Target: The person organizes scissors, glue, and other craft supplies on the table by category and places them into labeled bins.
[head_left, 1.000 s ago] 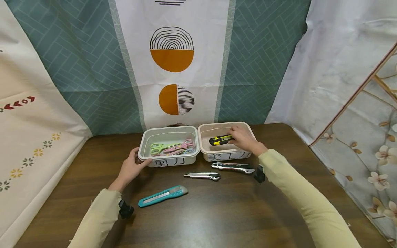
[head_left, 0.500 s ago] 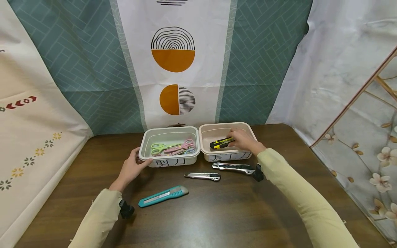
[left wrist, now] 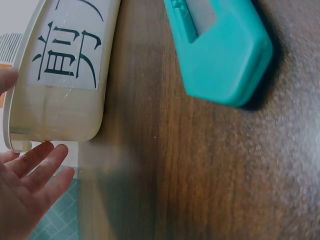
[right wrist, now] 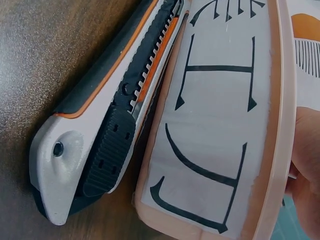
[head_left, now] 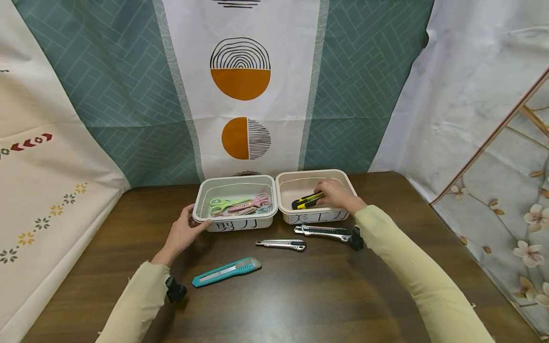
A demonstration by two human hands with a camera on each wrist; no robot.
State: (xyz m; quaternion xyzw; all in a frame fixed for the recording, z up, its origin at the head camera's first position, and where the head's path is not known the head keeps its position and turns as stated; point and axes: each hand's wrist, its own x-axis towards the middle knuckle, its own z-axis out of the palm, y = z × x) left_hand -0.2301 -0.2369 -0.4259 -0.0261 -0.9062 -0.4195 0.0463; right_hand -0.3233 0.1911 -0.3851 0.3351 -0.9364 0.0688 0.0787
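Observation:
My left hand [head_left: 182,233] grips the left front corner of a grey-white box [head_left: 240,225], thumb at the rim and fingers at the side. Green scissors [head_left: 218,205] and pink scissors [head_left: 259,200] lie in that box. Inside the pink box [head_left: 319,216], my right hand [head_left: 336,194] pinches a yellow-and-black cutter [head_left: 305,202], its far end pointing left and tilted down. The right wrist view shows the hand [right wrist: 306,165] partly behind the pink rim; the cutter is hidden there. In the left wrist view, fingers [left wrist: 50,172] touch the box's end.
On the brown table [head_left: 274,305] lie a teal cutter [head_left: 226,272], a small silver cutter [head_left: 280,244] and a larger silver-and-black cutter [head_left: 323,232] before the pink box. The boxes stand side by side. Patterned cloth [head_left: 364,85] hangs behind the table.
The yellow-and-black cutter has moved slightly lower in the pink box and its left end has tilted down, with my right hand still on it. My left hand keeps its hold.

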